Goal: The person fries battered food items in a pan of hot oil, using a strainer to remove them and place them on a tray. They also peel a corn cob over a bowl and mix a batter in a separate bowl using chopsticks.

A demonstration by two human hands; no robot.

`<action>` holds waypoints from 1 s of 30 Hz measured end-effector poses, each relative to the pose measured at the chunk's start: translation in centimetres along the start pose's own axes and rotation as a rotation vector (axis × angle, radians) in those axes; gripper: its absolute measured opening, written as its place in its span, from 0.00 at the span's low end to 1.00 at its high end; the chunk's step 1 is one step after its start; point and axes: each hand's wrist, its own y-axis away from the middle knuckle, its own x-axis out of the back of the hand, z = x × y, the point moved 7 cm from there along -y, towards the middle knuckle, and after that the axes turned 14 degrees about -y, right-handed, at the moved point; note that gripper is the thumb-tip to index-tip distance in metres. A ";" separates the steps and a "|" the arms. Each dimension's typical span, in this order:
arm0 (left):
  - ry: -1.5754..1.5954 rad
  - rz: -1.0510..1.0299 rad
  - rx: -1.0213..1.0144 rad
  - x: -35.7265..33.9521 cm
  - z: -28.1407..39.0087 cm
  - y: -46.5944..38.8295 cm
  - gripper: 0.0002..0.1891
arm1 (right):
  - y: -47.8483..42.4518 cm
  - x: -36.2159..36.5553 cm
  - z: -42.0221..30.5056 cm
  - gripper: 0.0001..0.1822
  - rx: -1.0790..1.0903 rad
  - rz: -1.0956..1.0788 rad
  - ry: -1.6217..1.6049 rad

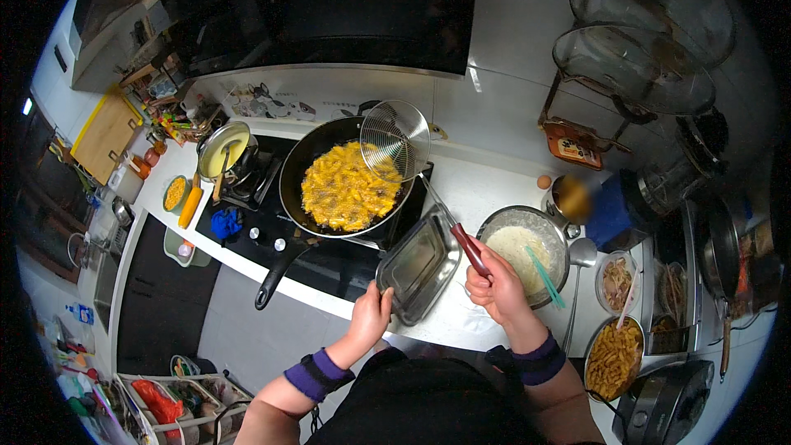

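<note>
My right hand [494, 281] grips the red-brown handle of a wire skimmer [395, 139]. The skimmer's round mesh is over the right side of a black frying pan [288, 201], where many golden pieces [346, 188] bubble in oil. By its near edge, my left hand [371, 315] holds a rectangular metal tray [420, 262], tilted beside the pan; no food shows in it. Right of the tray stands a bowl of pale batter [516, 247] with green chopsticks [544, 275] in it. Whether the mesh touches the food I cannot tell.
The pan's handle [278, 275] juts over the counter edge. At the left are a pot of yellow liquid [225, 151], a corn cob [190, 207] and a bowl of kernels [176, 193]. A ladle [581, 259], an egg [544, 182] and a bowl of fried pieces [613, 358] lie right.
</note>
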 end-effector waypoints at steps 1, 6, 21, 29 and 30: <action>0.066 0.018 0.017 -0.9 -0.1 -0.6 0.11 | -0.2 0.2 0.1 0.26 0.001 -0.005 0.000; 0.226 0.005 0.100 -5.9 -1.7 -4.3 0.11 | -1.6 0.8 -0.2 0.25 0.019 0.060 0.113; 0.380 -0.622 0.200 -13.5 -7.4 -6.5 0.22 | -9.7 1.2 0.1 0.22 0.351 0.212 0.835; -0.226 0.333 -0.142 11.6 -15.4 -7.1 0.15 | -9.3 -2.2 1.5 0.22 0.379 0.285 0.751; -0.534 0.302 -0.156 13.4 -16.4 -8.4 0.18 | -9.2 -2.2 1.6 0.22 0.406 0.297 0.804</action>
